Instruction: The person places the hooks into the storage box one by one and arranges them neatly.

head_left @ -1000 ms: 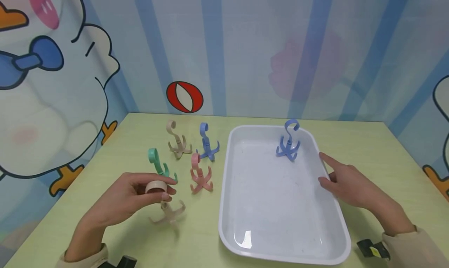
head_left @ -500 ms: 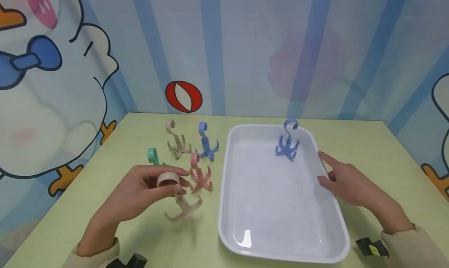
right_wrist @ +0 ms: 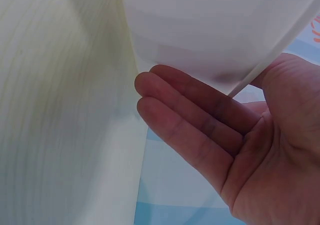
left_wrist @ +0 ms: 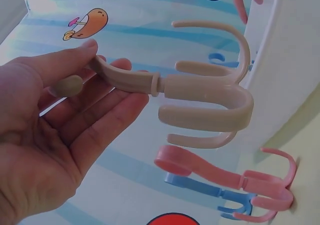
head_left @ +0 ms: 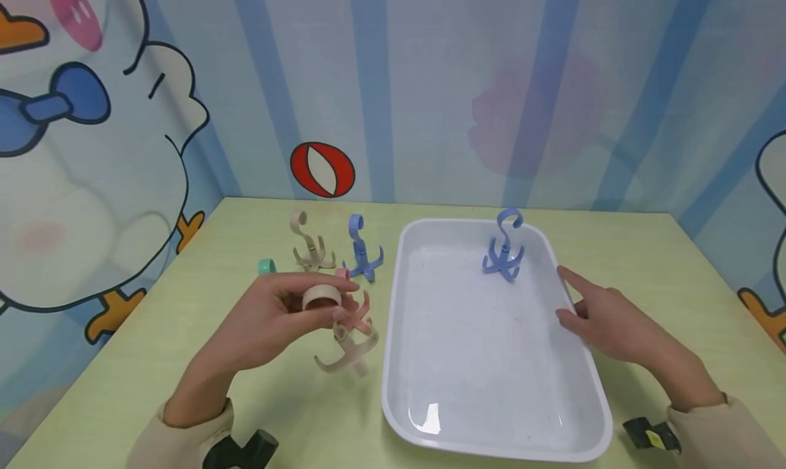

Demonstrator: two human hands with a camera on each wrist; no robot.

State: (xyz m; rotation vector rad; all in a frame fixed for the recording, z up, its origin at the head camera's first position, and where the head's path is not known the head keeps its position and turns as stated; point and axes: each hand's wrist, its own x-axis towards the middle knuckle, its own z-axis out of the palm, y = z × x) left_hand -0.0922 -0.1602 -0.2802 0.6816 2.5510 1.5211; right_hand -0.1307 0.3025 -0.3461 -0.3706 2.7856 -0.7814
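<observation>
My left hand pinches a beige four-pronged hook hanger between thumb and fingers at its curved upper stem. The prongs point down and to the right in the head view, above the table left of the tray. Behind it stands a pink hook hanger, partly covered by the hand in the head view. My right hand holds the right rim of a white tray, thumb over the edge and the other fingers against the outer wall. Inside the tray, at its far right corner, is a blue hook hanger.
Left of the tray stand another beige hook hanger and a blue hook hanger. A green hook hanger is mostly hidden behind my left hand. The pale yellow table ends at a printed backdrop.
My left hand has moved right and slightly away from me with the beige hook hanger, toward the tray, now covering most of the green hanger. The right hand and tray have stayed put.
</observation>
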